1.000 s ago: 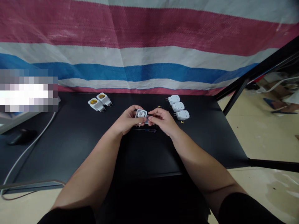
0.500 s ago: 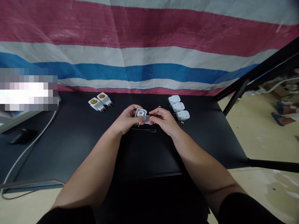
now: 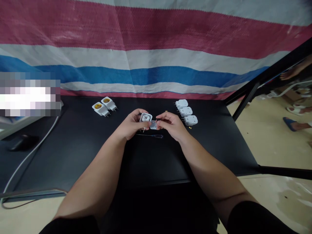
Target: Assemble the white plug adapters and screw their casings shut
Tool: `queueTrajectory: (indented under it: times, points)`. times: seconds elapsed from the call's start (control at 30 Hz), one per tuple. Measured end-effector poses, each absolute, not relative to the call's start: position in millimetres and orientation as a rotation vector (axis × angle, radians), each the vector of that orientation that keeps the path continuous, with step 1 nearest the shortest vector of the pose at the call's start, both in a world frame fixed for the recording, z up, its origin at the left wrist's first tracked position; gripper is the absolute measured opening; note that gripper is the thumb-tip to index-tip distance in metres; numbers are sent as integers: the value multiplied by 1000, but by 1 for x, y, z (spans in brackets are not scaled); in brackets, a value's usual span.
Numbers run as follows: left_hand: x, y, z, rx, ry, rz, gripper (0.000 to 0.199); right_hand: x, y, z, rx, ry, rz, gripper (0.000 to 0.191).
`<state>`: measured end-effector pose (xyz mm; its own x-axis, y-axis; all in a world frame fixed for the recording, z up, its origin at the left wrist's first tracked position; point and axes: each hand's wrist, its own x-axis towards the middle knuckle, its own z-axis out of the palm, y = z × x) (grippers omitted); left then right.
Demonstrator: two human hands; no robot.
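My left hand (image 3: 133, 124) is wrapped around a white plug-in lamp socket (image 3: 146, 117), its thumb pressed on the near side. The square end faces up, showing a pale inside with a small dark centre, and metal prongs stick out below the thumb. My right hand (image 3: 170, 125) has its thumb against the right end of the socket's flat grey-white section (image 3: 153, 124), with the forefinger curled just above it. Whether something tiny sits between those fingers is too small to tell. Below both hands, a thin screwdriver (image 3: 158, 136) with a clear handle lies on the table.
Two white sockets with brass-coloured inserts (image 3: 98, 107) lie left on the black table (image 3: 73, 156). Three white plug bodies (image 3: 186, 111) lie right, with small brass pieces (image 3: 190, 127) nearby. A mouse (image 3: 23, 142) and a cable are far left. Behind hangs a striped sheet (image 3: 156, 58).
The socket in my left hand has shifted slightly left and tilted a little. At the far right, another person's arm and feet have moved into view.
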<state>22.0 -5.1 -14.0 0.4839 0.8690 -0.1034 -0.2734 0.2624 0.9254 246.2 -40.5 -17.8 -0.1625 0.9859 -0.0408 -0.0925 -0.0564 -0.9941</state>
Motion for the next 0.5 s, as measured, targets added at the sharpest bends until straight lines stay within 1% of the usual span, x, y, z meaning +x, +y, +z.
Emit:
queueTrajectory:
  times: [0.27, 0.5]
  points:
    - [24, -7, -12, 1024, 700, 843, 55, 243, -42, -15, -1057, -1255, 1416, 30]
    - [24, -6, -14, 1045, 681, 843, 54, 244, -43, -15, -1062, -1261, 1437, 35]
